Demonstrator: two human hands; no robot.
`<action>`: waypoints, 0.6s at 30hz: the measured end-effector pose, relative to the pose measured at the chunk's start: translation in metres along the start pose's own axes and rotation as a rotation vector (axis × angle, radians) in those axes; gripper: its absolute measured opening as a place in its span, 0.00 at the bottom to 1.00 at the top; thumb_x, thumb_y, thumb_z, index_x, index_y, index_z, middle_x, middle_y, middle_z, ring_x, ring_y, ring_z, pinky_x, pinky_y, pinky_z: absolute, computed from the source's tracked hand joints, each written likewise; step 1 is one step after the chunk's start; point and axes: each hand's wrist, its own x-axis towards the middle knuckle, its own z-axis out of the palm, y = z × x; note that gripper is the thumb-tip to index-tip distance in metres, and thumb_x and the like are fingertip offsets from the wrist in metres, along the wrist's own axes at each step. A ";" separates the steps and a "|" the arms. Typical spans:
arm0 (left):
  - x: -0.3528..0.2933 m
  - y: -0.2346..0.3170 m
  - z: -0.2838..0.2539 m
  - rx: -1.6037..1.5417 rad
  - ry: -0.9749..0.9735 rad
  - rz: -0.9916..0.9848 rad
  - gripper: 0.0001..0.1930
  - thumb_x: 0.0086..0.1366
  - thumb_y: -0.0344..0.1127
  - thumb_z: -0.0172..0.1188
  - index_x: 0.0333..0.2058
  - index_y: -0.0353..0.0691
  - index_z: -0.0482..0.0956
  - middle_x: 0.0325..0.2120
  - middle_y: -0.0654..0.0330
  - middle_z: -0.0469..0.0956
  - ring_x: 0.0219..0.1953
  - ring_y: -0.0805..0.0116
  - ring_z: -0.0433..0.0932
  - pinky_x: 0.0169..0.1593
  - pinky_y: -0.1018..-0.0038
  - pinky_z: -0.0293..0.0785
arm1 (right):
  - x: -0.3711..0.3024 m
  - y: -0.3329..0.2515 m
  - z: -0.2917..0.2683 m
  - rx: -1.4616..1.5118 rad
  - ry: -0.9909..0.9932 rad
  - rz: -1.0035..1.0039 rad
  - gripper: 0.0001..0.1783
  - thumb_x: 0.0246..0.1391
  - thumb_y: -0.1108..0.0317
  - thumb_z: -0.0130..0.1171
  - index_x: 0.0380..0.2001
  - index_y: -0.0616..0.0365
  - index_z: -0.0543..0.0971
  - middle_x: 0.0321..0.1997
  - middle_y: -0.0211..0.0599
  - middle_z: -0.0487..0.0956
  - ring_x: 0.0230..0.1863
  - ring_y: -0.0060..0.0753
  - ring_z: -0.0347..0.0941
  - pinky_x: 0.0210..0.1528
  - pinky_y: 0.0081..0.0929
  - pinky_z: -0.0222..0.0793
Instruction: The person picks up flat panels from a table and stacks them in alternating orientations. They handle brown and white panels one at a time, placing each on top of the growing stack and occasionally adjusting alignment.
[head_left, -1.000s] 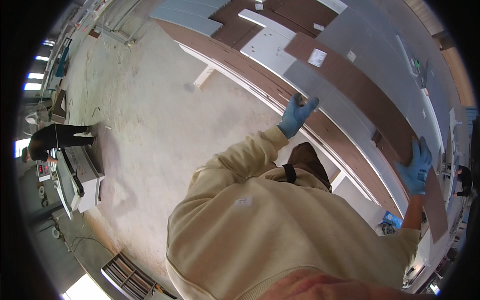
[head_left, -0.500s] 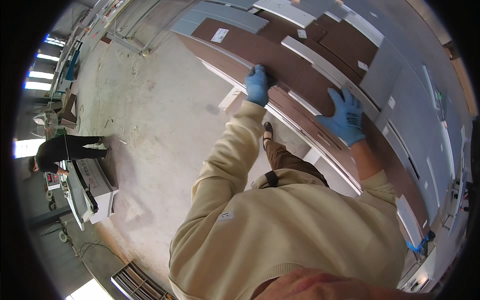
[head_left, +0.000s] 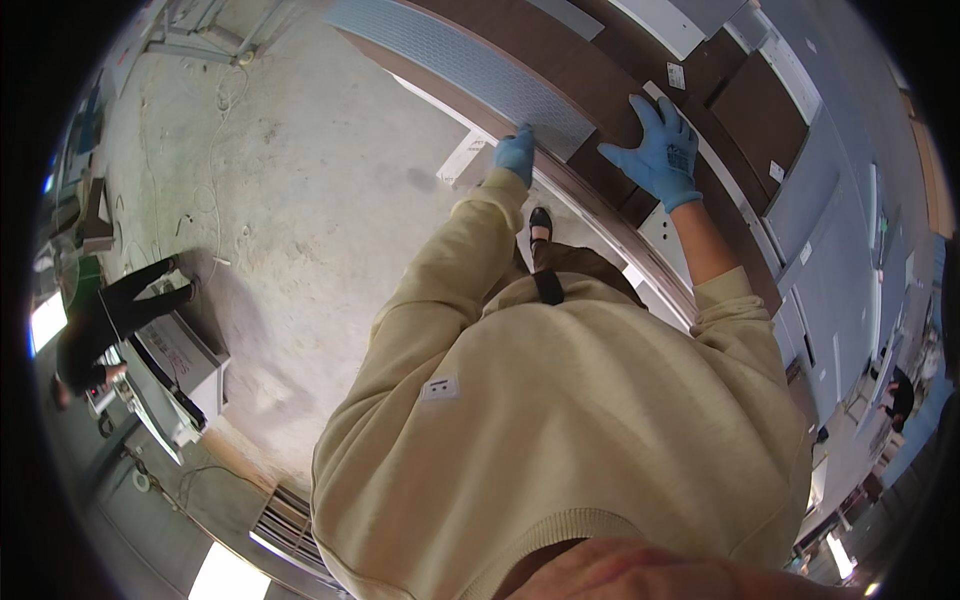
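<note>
A long brown panel (head_left: pixel 555 62) lies at the top of a stack beside me, its far end running off the upper edge of the view. Along its near side shows a blue-grey sheet (head_left: pixel 480 72) with a fine pattern. My left hand (head_left: pixel 515 157), in a blue glove, is closed at the near edge of that sheet, with its fingertips partly hidden. Gloved in the same blue, my right hand (head_left: pixel 662 158) is open, fingers spread and thumb out, against the brown panel.
Grey boards (head_left: pixel 835 235) and more brown panels (head_left: pixel 758 118) lie beyond, some with white labels. A white block (head_left: pixel 462 158) sits under the stack. At far left a person in black (head_left: pixel 115 305) bends over a machine (head_left: pixel 195 365). A cable (head_left: pixel 212 200) lies on the floor.
The brown panel has shifted away from me, exposing the patterned blue-grey sheet. My right hand has moved up and slightly left. My left hand has stayed near the same place.
</note>
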 end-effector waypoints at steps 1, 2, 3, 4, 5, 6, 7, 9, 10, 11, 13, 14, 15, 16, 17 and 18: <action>0.006 0.005 0.008 -0.043 -0.037 0.025 0.35 0.71 0.57 0.62 0.59 0.24 0.80 0.55 0.35 0.83 0.61 0.43 0.81 0.64 0.57 0.74 | 0.012 -0.006 0.004 0.018 0.036 -0.016 0.52 0.43 0.37 0.80 0.71 0.39 0.74 0.72 0.56 0.67 0.71 0.62 0.66 0.72 0.62 0.57; 0.015 0.012 0.011 0.078 -0.134 0.046 0.34 0.72 0.58 0.62 0.58 0.29 0.80 0.53 0.41 0.82 0.52 0.50 0.82 0.52 0.58 0.77 | 0.024 -0.013 0.011 -0.034 0.020 0.010 0.52 0.43 0.37 0.80 0.71 0.39 0.74 0.73 0.56 0.67 0.72 0.63 0.65 0.72 0.62 0.57; 0.021 0.016 0.010 0.190 -0.209 0.066 0.32 0.74 0.60 0.61 0.58 0.34 0.79 0.51 0.48 0.81 0.44 0.56 0.82 0.41 0.59 0.81 | 0.030 -0.021 0.017 -0.071 0.018 0.009 0.53 0.42 0.37 0.80 0.72 0.39 0.74 0.74 0.56 0.66 0.72 0.64 0.65 0.72 0.62 0.57; 0.021 0.017 0.016 0.164 -0.178 0.041 0.31 0.74 0.59 0.61 0.57 0.35 0.80 0.49 0.49 0.81 0.43 0.57 0.82 0.40 0.61 0.80 | 0.037 -0.026 0.023 -0.057 -0.026 0.038 0.53 0.42 0.37 0.81 0.72 0.38 0.74 0.76 0.56 0.64 0.73 0.64 0.63 0.72 0.63 0.57; 0.022 0.019 0.016 0.141 -0.143 0.014 0.29 0.75 0.59 0.60 0.55 0.35 0.81 0.47 0.49 0.81 0.42 0.58 0.82 0.40 0.63 0.80 | 0.045 -0.031 0.030 -0.055 -0.018 0.026 0.53 0.42 0.37 0.81 0.72 0.37 0.74 0.76 0.56 0.63 0.73 0.64 0.63 0.73 0.64 0.56; 0.026 0.020 0.006 0.110 -0.163 -0.021 0.29 0.75 0.59 0.60 0.55 0.36 0.81 0.43 0.52 0.81 0.38 0.59 0.80 0.39 0.64 0.79 | 0.051 -0.037 0.038 -0.055 -0.032 0.035 0.53 0.42 0.37 0.81 0.72 0.36 0.74 0.77 0.56 0.63 0.74 0.64 0.62 0.73 0.64 0.55; 0.025 0.017 -0.004 0.086 -0.183 -0.061 0.29 0.75 0.60 0.60 0.54 0.37 0.81 0.39 0.54 0.80 0.35 0.60 0.79 0.38 0.65 0.78 | 0.054 -0.041 0.046 -0.046 -0.044 0.047 0.53 0.42 0.37 0.81 0.72 0.36 0.74 0.77 0.56 0.62 0.74 0.64 0.62 0.74 0.65 0.54; 0.040 0.024 -0.025 0.093 -0.156 -0.071 0.28 0.75 0.62 0.59 0.53 0.39 0.82 0.33 0.58 0.79 0.30 0.62 0.76 0.36 0.66 0.77 | 0.062 -0.050 0.064 -0.025 -0.045 0.047 0.53 0.41 0.35 0.80 0.72 0.35 0.74 0.77 0.57 0.62 0.75 0.64 0.61 0.74 0.67 0.53; 0.049 0.027 -0.041 0.118 -0.109 -0.044 0.29 0.75 0.63 0.59 0.52 0.41 0.82 0.30 0.60 0.78 0.28 0.63 0.75 0.35 0.67 0.76 | 0.065 -0.054 0.073 -0.011 -0.044 0.043 0.54 0.41 0.35 0.80 0.72 0.35 0.74 0.77 0.57 0.62 0.75 0.64 0.60 0.74 0.67 0.53; 0.058 0.031 -0.051 0.117 -0.085 -0.075 0.31 0.75 0.65 0.58 0.54 0.39 0.81 0.38 0.56 0.80 0.37 0.60 0.77 0.44 0.64 0.75 | 0.067 -0.055 0.079 0.000 -0.044 0.034 0.54 0.40 0.35 0.80 0.72 0.35 0.74 0.77 0.57 0.62 0.75 0.65 0.60 0.74 0.68 0.53; 0.074 0.039 -0.075 0.000 -0.013 0.040 0.37 0.75 0.67 0.57 0.60 0.34 0.78 0.52 0.48 0.84 0.55 0.54 0.80 0.61 0.59 0.75 | 0.079 -0.059 0.091 0.034 -0.037 -0.012 0.54 0.40 0.34 0.80 0.71 0.36 0.74 0.77 0.57 0.62 0.74 0.65 0.61 0.73 0.68 0.54; 0.092 0.051 -0.090 -0.017 -0.036 0.058 0.38 0.75 0.68 0.58 0.61 0.35 0.77 0.54 0.48 0.83 0.58 0.56 0.79 0.64 0.59 0.73 | 0.082 -0.062 0.097 0.044 -0.030 -0.018 0.53 0.40 0.35 0.80 0.71 0.36 0.74 0.77 0.57 0.63 0.74 0.65 0.61 0.73 0.68 0.55; 0.101 0.056 -0.098 -0.139 -0.007 0.017 0.37 0.77 0.66 0.56 0.62 0.34 0.76 0.58 0.50 0.80 0.61 0.59 0.76 0.67 0.61 0.71 | 0.081 -0.064 0.100 0.058 -0.004 -0.011 0.53 0.40 0.35 0.80 0.71 0.36 0.74 0.77 0.56 0.63 0.73 0.65 0.62 0.73 0.67 0.55; 0.118 0.070 -0.117 -0.200 -0.113 0.092 0.32 0.77 0.66 0.56 0.59 0.42 0.76 0.52 0.56 0.77 0.53 0.63 0.73 0.59 0.62 0.71 | 0.083 -0.064 0.104 0.046 -0.041 -0.001 0.53 0.41 0.33 0.78 0.71 0.37 0.75 0.76 0.58 0.63 0.73 0.66 0.62 0.72 0.68 0.55; 0.130 0.084 -0.130 -0.189 -0.069 0.117 0.26 0.77 0.65 0.56 0.57 0.50 0.77 0.46 0.62 0.75 0.44 0.66 0.70 0.51 0.63 0.71 | 0.084 -0.066 0.108 0.073 -0.080 0.026 0.53 0.41 0.33 0.78 0.71 0.34 0.75 0.77 0.60 0.62 0.73 0.66 0.61 0.72 0.71 0.54; 0.137 0.097 -0.137 -0.216 -0.103 0.167 0.21 0.77 0.64 0.56 0.55 0.58 0.77 0.40 0.68 0.73 0.36 0.70 0.67 0.44 0.65 0.72 | 0.083 -0.066 0.110 0.088 -0.039 -0.005 0.52 0.42 0.34 0.78 0.71 0.34 0.75 0.76 0.60 0.62 0.73 0.68 0.60 0.72 0.71 0.53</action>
